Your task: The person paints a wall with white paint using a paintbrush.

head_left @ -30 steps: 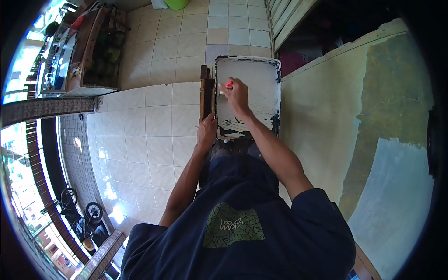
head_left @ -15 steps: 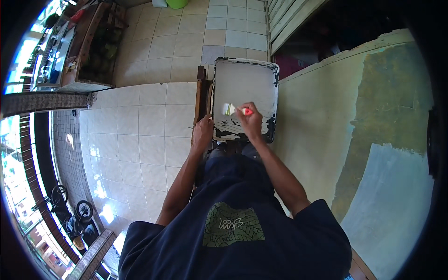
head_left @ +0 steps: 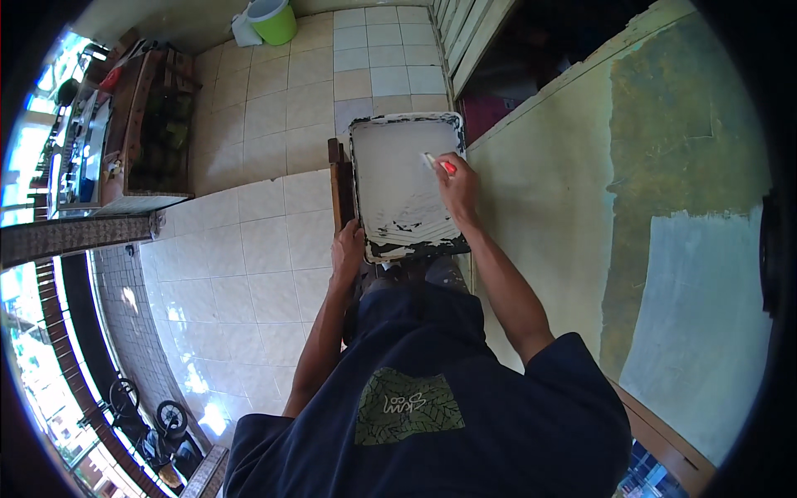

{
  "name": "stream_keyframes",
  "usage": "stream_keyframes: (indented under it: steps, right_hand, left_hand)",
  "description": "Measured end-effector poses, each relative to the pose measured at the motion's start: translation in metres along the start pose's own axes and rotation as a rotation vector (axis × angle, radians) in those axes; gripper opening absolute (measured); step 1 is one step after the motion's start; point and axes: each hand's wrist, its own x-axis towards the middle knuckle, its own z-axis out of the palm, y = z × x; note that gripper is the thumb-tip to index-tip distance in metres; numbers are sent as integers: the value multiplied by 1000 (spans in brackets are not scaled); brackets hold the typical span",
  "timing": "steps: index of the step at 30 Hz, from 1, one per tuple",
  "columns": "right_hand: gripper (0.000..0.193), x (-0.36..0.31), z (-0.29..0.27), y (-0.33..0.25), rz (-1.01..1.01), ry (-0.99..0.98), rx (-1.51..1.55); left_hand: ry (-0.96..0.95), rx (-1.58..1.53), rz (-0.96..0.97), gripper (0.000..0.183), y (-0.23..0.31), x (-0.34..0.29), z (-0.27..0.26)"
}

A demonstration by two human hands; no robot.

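Note:
A wide paint tray (head_left: 407, 118), its rim smeared black and white, lies in front of my legs with pale grey-white paint in it. My right hand (head_left: 457, 184) is closed round a paintbrush (head_left: 429, 160) with a red handle end. Its pale bristles point left, over the right half of the paint; whether they touch the surface is hard to tell. My left hand (head_left: 348, 249) is closed on the tray's near left edge, beside a dark brown wooden rail (head_left: 339, 187).
On the right stands a wall (head_left: 540, 191) with a freshly painted pale patch (head_left: 697, 307). A green bucket (head_left: 276, 25) sits at the far end of the tiled floor (head_left: 257, 220). A wooden cabinet (head_left: 158, 124) is far left, and a bicycle (head_left: 154, 423) near left.
My right hand and the brush have moved to the right across the tray, away from its left side. My left hand keeps hold of the tray edge. The whole view has shifted slightly.

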Motion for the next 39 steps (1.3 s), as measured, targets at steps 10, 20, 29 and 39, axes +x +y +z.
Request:
stream_keyframes:
  steps: [10,20,29,39]
  right_hand:
    - [22,-68,57,-11,-243,1,-191]
    - [21,-36,12,22,-178,196,-297]
    - [28,-48,42,2,-253,56,-90]
    - [28,-92,10,20,-231,-86,-243]
  left_hand:
    - [-38,1,-6,34,12,0,-5]
    - [34,71,59,34,3,2,2]
    - [-68,21,-33,35,8,0,-9]
    - [-33,1,-16,36,13,0,-4]
